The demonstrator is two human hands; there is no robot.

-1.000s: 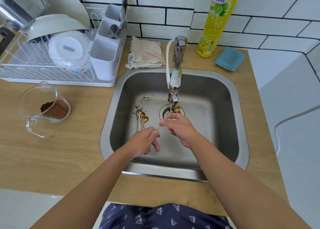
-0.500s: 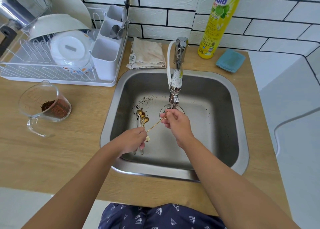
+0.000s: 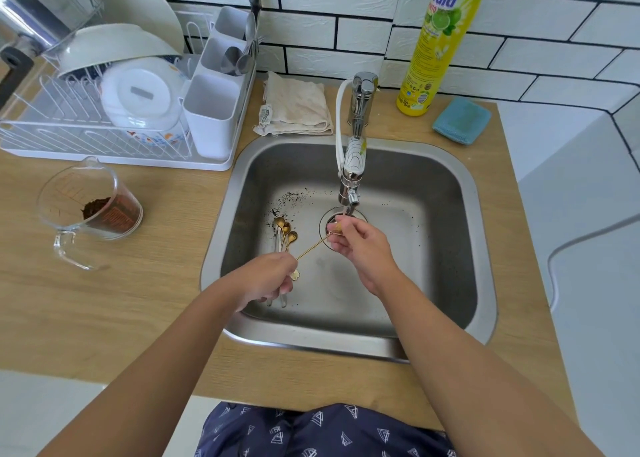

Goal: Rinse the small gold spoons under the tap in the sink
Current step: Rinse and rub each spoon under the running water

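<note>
Spare spoons lie in the sink just behind the left fingers, drain probably under the right fingers.

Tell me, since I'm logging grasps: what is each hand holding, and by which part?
One gold spoon, shared: the left hand pinches its handle end, and the right hand grips the bowl end under the tap.

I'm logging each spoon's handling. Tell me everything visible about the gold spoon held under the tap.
The gold spoon is thin, long-handled and metallic-looking. It lies slanted over the sink. The left hand pinches its handle end, and the right hand pinches its bowl end just below the tap's spout. Fingers mostly hide the bowl.
</note>
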